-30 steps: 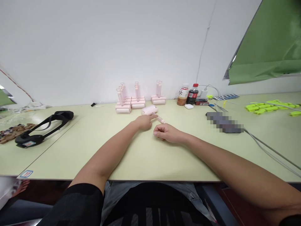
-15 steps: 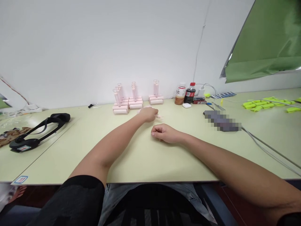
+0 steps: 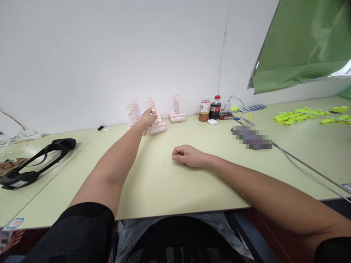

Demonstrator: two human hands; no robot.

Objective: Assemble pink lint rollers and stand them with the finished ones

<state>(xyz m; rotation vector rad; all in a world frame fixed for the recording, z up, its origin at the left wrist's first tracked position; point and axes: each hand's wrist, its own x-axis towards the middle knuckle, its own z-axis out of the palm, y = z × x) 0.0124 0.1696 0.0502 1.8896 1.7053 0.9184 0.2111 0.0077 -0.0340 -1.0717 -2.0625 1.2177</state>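
My left hand (image 3: 147, 119) reaches to the middle group of pink lint rollers near the wall. Its fingers are closed round the upright handle of the front lint roller (image 3: 157, 128), whose roller head lies flat on the table. Part of that handle is hidden by the fingers; a heart-shaped loop shows above them. Behind my left wrist stands the left group of lint rollers (image 3: 132, 111), partly covered. Another group of lint rollers (image 3: 177, 116) stands apart to the right. My right hand (image 3: 189, 155) rests on the table with curled fingers; whether anything is inside them is hidden.
Right of the rollers stand a bottle with a white cap (image 3: 204, 109) and a cola bottle (image 3: 215, 107), with a white case (image 3: 212, 122) before them. A blurred dark object (image 3: 252, 137), cables and yellow-green bundles (image 3: 298, 116) lie farther right. A black headset (image 3: 35, 160) is at left.
My left hand has moved left and away from me with a lint roller, from the open table to the middle group. My right hand stays resting. The view has turned slightly right.
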